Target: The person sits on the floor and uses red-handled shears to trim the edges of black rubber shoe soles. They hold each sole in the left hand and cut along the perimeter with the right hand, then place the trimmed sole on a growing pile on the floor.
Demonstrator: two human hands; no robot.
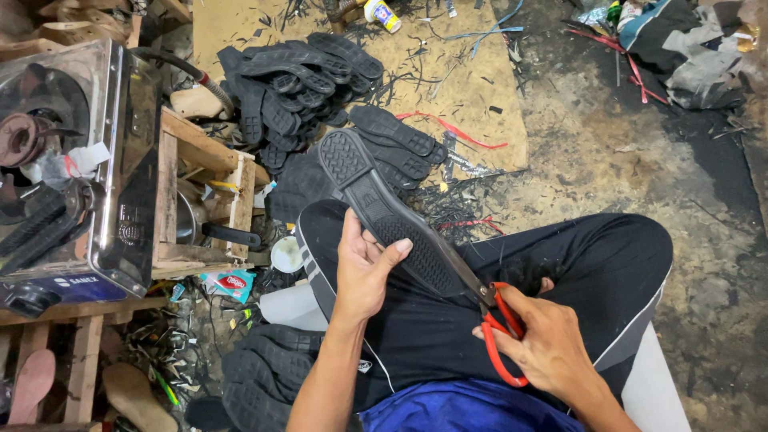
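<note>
Trimming underway: left hand clamps the black rubber sole, its toe pointing to 11 o'clock, while right hand, closed through red-handled scissors, must follow the sole's edge steadily.

The shoe sole is matt black rubber with a fine patterned tread, like the pile of soles behind it. The scissors have glossy red plastic handles and dull metal blades. The trousers are smooth dark cloth. The machine is shiny metal, the crate rough bare wood, and the board looks like worn, dusty plywood, perhaps.
</note>
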